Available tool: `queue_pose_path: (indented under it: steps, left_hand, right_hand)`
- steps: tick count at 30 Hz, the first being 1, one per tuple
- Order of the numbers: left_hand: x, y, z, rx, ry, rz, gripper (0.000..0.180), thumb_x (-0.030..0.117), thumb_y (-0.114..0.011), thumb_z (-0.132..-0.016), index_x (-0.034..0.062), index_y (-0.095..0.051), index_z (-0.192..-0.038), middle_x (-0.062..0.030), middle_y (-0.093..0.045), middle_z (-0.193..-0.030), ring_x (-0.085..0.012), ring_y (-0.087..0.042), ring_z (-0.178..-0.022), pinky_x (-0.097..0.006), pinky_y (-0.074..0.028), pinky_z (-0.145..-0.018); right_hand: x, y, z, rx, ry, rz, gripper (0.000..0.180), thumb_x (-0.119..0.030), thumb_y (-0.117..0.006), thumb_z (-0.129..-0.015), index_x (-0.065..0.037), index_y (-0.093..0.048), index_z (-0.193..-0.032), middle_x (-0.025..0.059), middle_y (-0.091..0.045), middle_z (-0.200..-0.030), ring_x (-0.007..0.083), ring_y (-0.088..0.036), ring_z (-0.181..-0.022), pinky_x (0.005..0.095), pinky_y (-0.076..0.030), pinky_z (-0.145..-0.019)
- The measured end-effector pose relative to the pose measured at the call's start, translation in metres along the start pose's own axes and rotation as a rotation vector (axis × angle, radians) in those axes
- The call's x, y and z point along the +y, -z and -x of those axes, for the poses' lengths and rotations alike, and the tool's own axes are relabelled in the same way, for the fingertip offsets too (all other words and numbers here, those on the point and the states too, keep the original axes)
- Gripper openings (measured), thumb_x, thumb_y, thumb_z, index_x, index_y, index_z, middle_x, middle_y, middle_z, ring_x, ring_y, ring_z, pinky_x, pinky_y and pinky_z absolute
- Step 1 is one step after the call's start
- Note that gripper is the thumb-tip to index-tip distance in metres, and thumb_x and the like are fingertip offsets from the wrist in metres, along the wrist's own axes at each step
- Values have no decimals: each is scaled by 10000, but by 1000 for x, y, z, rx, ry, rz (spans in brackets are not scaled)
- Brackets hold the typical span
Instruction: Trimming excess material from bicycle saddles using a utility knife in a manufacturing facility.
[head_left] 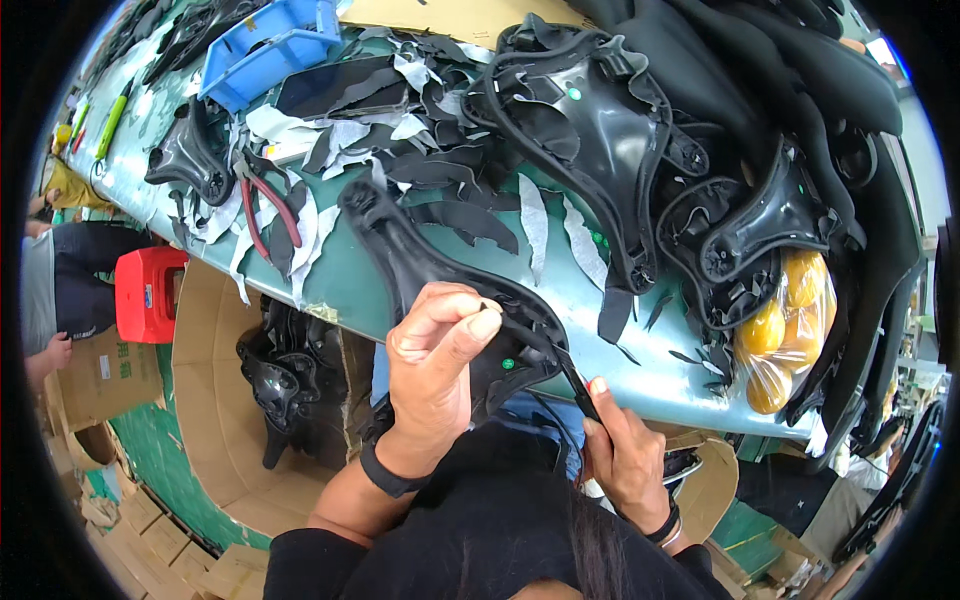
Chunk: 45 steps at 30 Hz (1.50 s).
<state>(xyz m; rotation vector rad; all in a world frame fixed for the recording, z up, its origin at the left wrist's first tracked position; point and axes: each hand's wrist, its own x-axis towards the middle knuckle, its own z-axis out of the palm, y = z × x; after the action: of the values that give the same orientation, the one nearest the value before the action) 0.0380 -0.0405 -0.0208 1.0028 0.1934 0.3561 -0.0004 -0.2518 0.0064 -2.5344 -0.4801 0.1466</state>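
A black bicycle saddle (pixel 455 275) lies underside up at the table's front edge, its narrow nose pointing away to the left. My left hand (pixel 435 360) is closed in a pinch on a dark strip of cover material (pixel 515 328) at the saddle's wide end. In my right hand (pixel 622 450) is a slim black craft knife (pixel 578 385). Its blade tip points up and left, touching or very near the strip and the saddle's rim. My left palm and wrist hide part of the saddle.
Black and grey offcuts (pixel 440 165) litter the table (pixel 620 370), beside red-handled pliers (pixel 270 215) and a blue bin (pixel 265 60). More saddles (pixel 590 120) and bagged yellow round items (pixel 785 330) lie right. A cardboard box (pixel 215 370) of black parts stands below left, near a red stool (pixel 148 295).
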Motion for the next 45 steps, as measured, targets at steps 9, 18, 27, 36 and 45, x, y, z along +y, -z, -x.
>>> queue_pose_path:
  steps: [9,18,27,36,45]
  left_hand:
    - [28,-17,-79,-631,254,-547,154,196,-504,-995,43,-518,-983,-30,-590,-823,-116,-556,-713,-234,-457,-661]
    - [30,-8,-92,-251,-134,-746,470,277,-708,-846,46,-530,-1215,-93,-625,-1150,-224,-615,-1037,-323,-489,-839]
    - [83,62,-83,-701,147,-1208,628,285,-799,-734,-1,-546,-1233,-153,-624,-1046,-296,-609,-972,-359,-458,-878]
    - [77,72,-68,-437,384,-997,564,266,-759,-774,-14,-544,-1213,-161,-667,-1022,-230,-642,-935,-334,-481,-855]
    - [66,59,-15,-6,447,-735,481,195,-728,-829,-35,-545,-1211,-110,-656,-1044,-150,-614,-949,-284,-480,-855]
  right_hand:
    - [4,14,-46,-164,58,230,551,-188,-646,-873,-246,-474,-1393,120,-534,-638,318,-562,-491,429,-418,-454]
    - [-16,-5,-39,-29,-91,-160,521,-86,-632,-875,-14,-453,-1359,231,-661,-954,416,-643,-830,442,-510,-718]
    - [21,5,-63,9,93,-411,511,-75,-705,-819,-101,-561,-1308,179,-676,-977,328,-656,-755,376,-516,-650]
    - [16,29,-97,-436,341,65,522,-145,-720,-804,-137,-578,-1307,87,-615,-700,255,-572,-554,342,-438,-506]
    - [-5,-13,-37,-404,-105,-440,576,-130,-628,-907,-96,-385,-1428,197,-669,-936,381,-631,-656,415,-505,-590]
